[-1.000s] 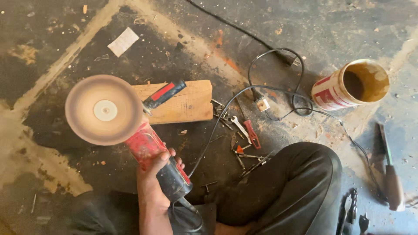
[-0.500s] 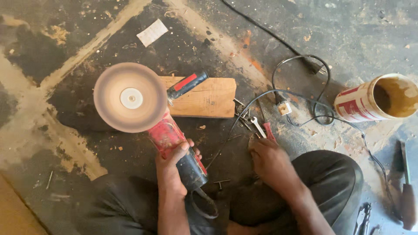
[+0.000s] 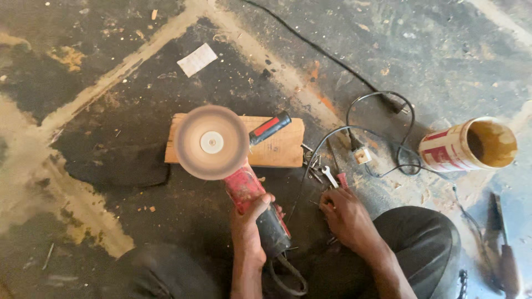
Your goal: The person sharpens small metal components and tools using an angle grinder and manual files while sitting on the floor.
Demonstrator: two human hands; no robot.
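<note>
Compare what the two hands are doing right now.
The left hand is wrapped around the body of the red angle grinder, gripping it firmly; the right hand lies lower on the floor, fingers reaching into a scatter of small tools beside a spanner. The left hand carries a large power tool with its sanding disc over the wooden block; the right closes on nothing clearly visible. Both are bare.

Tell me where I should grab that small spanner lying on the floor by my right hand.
Take the spanner by its slim shank, coming straight down from above with thumb and forefinger. It lies flat among loose metal bits beside the wooden block, so side access looks crowded. Your right hand is nearest; the left hand holds the grinder.
</note>
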